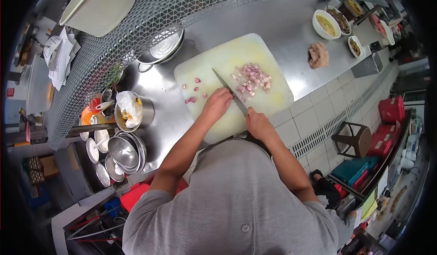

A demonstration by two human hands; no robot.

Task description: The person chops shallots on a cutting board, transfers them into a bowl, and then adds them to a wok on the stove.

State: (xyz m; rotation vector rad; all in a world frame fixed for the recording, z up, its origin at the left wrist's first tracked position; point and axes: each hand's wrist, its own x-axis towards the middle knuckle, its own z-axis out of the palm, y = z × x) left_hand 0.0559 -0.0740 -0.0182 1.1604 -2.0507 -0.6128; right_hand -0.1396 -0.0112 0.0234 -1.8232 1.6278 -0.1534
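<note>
A large knife lies slantwise over the pale cutting board, its tip pointing away to the upper left. My right hand is wrapped round its handle near the board's front edge. Beside the blade, on its left, my left hand has its fingers bent together at the board; whatever they hold is too small to make out. Right of the blade is a heap of cut pink shallots. Several small shallot pieces are scattered on the board's left part.
On the steel counter are a pan, a pot with a white bag and stacked metal bowls at left. A brown crumpled cloth and a bowl of yellow liquid are at right. A mesh shelf overhangs.
</note>
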